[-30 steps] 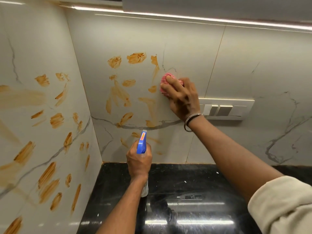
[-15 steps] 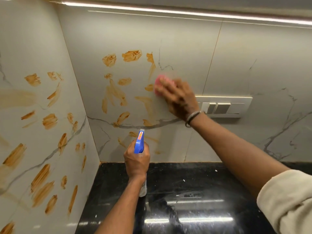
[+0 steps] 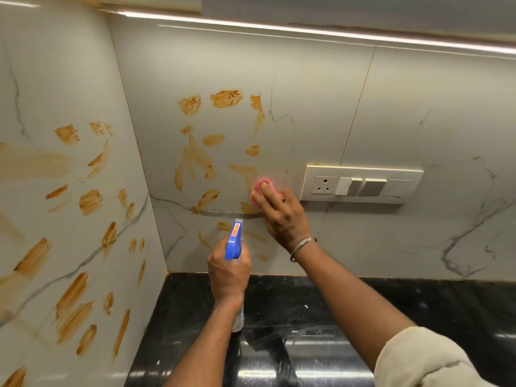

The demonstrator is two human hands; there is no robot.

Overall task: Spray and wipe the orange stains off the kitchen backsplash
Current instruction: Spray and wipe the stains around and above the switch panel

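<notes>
Flanking the wiping spot, a white switch panel (image 3: 361, 184) sits just right of it on the backsplash (image 3: 307, 93). Orange stains (image 3: 226, 98) crowd the tile to the left and spread across the side wall (image 3: 69, 79). A glossy black worktop (image 3: 391, 303) lies below. Right hand (image 3: 282, 216), bangle (image 3: 303, 247) on the wrist, has its fingers bent over a pink scrub pad (image 3: 262, 185), pressing it to the backsplash at a stain's edge. Left hand (image 3: 229, 272) is wrapped round the spray bottle (image 3: 234, 241), blue nozzle aimed at the wall, below the pad. The bottle's pale body shows under the wrist; can't tell the fill level.
</notes>
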